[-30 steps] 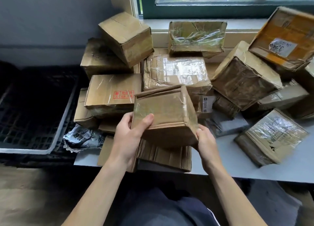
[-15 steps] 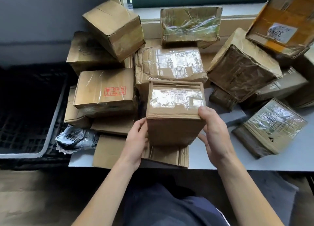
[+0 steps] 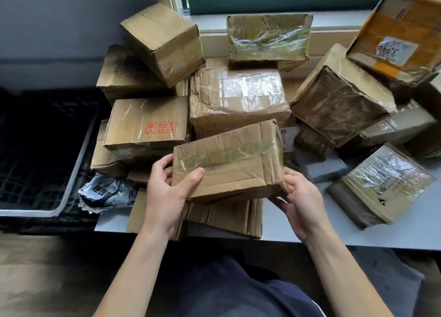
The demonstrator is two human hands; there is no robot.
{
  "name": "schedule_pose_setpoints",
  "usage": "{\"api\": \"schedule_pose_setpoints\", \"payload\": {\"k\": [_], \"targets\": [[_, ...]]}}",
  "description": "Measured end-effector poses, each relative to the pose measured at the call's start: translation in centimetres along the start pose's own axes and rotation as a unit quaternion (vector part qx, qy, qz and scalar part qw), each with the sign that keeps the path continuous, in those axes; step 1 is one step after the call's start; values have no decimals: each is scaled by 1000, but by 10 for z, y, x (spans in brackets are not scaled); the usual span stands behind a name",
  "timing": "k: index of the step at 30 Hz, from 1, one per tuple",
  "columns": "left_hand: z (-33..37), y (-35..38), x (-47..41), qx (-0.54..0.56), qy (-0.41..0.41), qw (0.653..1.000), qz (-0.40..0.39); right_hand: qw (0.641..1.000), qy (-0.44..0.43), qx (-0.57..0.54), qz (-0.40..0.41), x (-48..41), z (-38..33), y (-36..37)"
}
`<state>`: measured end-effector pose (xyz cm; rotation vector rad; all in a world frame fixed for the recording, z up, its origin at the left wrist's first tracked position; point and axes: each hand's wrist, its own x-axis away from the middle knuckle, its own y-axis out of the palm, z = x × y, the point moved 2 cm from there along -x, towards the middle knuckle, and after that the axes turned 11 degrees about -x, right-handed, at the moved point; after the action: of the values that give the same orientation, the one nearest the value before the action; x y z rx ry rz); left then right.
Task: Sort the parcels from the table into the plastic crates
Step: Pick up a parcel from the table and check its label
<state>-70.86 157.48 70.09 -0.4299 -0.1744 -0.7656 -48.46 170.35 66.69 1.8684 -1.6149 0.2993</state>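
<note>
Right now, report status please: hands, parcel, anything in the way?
Left hand and right hand both grip the taped cardboard parcel, held tilted. Black plastic crate to the left. Crumpled grey mailer bag lies between.

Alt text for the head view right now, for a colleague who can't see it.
The left hand and right hand grip a tilted, taped cardboard parcel over the near edge of a grey table piled with other cardboard parcels. A dark plastic crate sits to the left; a window sill runs behind.
</note>
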Motion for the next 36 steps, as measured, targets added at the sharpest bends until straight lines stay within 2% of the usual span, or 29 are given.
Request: {"api": "schedule_pose_setpoints", "payload": {"k": [2, 5, 7, 10, 14, 19, 23, 26, 29, 32, 36], "targets": [[-7, -3, 1, 2, -10, 1000, -8, 997, -19, 74, 24, -4, 8, -8], [-16, 3, 4, 0, -46, 997, -57, 991, -52, 122, 36, -3, 7, -14], [-18, 8, 9, -19, -53, 995, -85, 991, -63, 117, 22, 2, -2, -10], [-16, 11, 15, -21, -51, 996, -76, 997, -52, 56, -16, 12, -13, -5], [0, 16, 26, -10, 43, 998, -54, 1000, -20, 3, -23, 13, -11, -8], [30, 30, 57, -39, 216, 976, 16, 997, -21, -39, 56, 8, -7, -9], [36, 40, 69, -77, 289, 954, 5, 994, -24, -38, 95, 5, -3, -13], [31, 35, 64, -65, 270, 961, 6, 994, -45, -26, 95, 4, -1, -12], [21, 20, 51, -7, 240, 970, 26, 991, -115, 28, 65, 8, -2, -8], [9, 9, 36, 14, 162, 986, 36, 973, -201, 117, 9, 18, -3, 0], [-21, 1, 14, 65, 55, 996, -14, 955, -242, 162, -56, 25, 0, 12]]}}
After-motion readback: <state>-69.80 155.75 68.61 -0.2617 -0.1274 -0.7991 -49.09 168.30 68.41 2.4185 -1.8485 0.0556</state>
